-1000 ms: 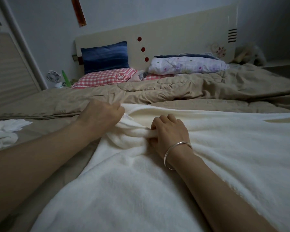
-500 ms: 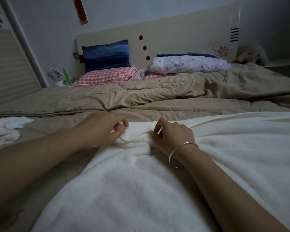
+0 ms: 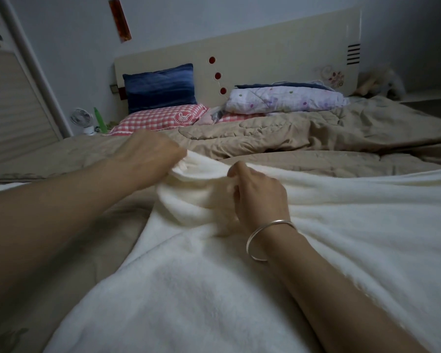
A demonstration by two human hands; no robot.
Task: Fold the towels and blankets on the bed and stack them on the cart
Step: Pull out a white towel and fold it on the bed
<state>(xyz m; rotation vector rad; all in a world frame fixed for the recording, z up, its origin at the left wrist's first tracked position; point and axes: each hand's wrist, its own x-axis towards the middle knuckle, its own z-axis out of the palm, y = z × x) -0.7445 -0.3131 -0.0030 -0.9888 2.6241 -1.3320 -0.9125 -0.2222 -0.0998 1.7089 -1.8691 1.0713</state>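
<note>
A large cream-white fleece blanket (image 3: 239, 289) covers the near half of the bed and runs off to the right. My left hand (image 3: 148, 156) grips its far left corner, lifted off the bed and blurred by motion. My right hand (image 3: 257, 194), with a silver bangle on the wrist, pinches the same far edge a little to the right. The cloth bunches into a fold between the two hands. A strip of white towel (image 3: 0, 186) shows at the left edge behind my left forearm. No cart is in view.
A tan quilt (image 3: 303, 138) lies rumpled across the bed beyond the blanket. At the cream headboard (image 3: 265, 59) sit a blue pillow (image 3: 161, 87), a red checked pillow (image 3: 161, 118) and a folded floral quilt (image 3: 285, 100). A small fan (image 3: 80, 118) stands at the left.
Both hands pulled the blanket's far edge toward me, then took a fresh hold. Now they have lifted the corner and carry it up and away, bunching the cloth between them.
</note>
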